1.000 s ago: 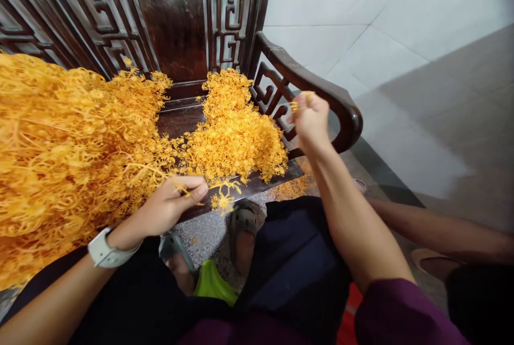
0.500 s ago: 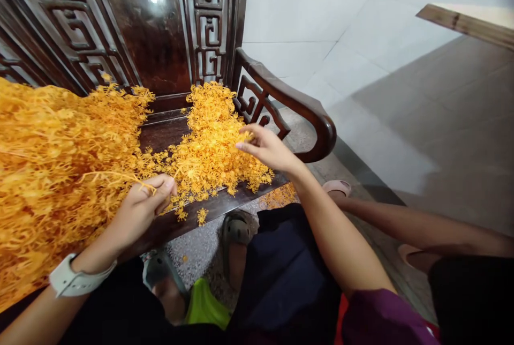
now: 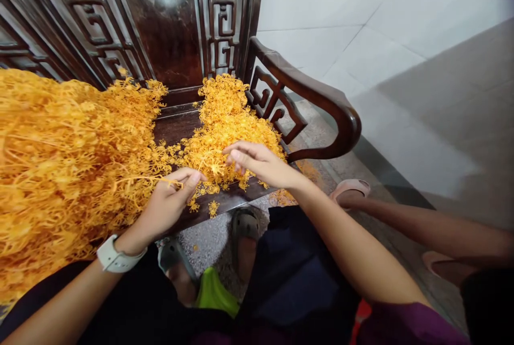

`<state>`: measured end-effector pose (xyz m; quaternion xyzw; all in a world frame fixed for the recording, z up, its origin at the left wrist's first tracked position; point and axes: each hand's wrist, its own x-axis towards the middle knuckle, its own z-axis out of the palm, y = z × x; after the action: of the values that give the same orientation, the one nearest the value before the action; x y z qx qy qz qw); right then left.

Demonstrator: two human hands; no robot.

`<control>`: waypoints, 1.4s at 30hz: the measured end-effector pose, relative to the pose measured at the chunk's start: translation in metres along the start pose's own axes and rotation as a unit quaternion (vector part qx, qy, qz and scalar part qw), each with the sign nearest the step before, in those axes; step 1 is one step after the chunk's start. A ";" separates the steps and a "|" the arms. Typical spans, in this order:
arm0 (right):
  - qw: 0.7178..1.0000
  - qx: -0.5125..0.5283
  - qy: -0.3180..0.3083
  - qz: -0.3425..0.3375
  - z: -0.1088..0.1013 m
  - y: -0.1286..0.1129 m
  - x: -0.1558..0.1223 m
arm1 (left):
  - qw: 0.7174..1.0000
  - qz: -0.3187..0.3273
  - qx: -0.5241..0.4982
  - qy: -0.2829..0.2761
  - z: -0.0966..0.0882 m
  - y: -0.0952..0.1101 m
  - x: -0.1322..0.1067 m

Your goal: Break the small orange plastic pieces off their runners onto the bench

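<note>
A big heap of orange plastic sprigs on long stems (image 3: 60, 163) covers the left of a dark carved wooden bench (image 3: 176, 125). A smaller pile of loose orange flower pieces (image 3: 228, 125) lies on the seat by the armrest. My left hand (image 3: 168, 203), a white watch on its wrist, pinches a thin orange stem from the big heap. My right hand (image 3: 257, 162) reaches in from the right, its fingers curled on a small orange flower piece at the near edge of the small pile, close to my left fingertips.
The bench's curved armrest (image 3: 321, 104) stands right of the small pile. Below the seat edge are my sandalled feet (image 3: 244, 227) and a green object (image 3: 214, 294) on speckled floor. Another person's leg and pink slipper (image 3: 349, 189) stretch across at right. Pale floor tiles lie beyond.
My right hand went from up by the armrest down onto the small pile, then pulled left toward my left hand. My left hand kept its pinch on the stem.
</note>
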<state>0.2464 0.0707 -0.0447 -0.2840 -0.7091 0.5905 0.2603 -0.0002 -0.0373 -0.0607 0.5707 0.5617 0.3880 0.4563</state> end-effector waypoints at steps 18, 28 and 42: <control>0.971 0.217 0.096 0.019 0.001 -0.012 0.009 | 0.999 0.049 0.001 -0.023 0.000 0.012 -0.009; 0.949 -0.183 0.253 -0.047 -0.086 0.006 0.009 | 0.958 -0.025 -0.256 0.128 -0.005 0.003 0.013; 0.966 -0.085 0.204 -0.134 -0.035 -0.014 0.035 | 0.832 0.004 -0.548 0.084 -0.012 0.111 0.084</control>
<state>0.2446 0.1178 -0.0238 -0.3217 -0.7205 0.4173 0.4509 0.0259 0.0530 0.0434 0.1944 0.2907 0.6805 0.6439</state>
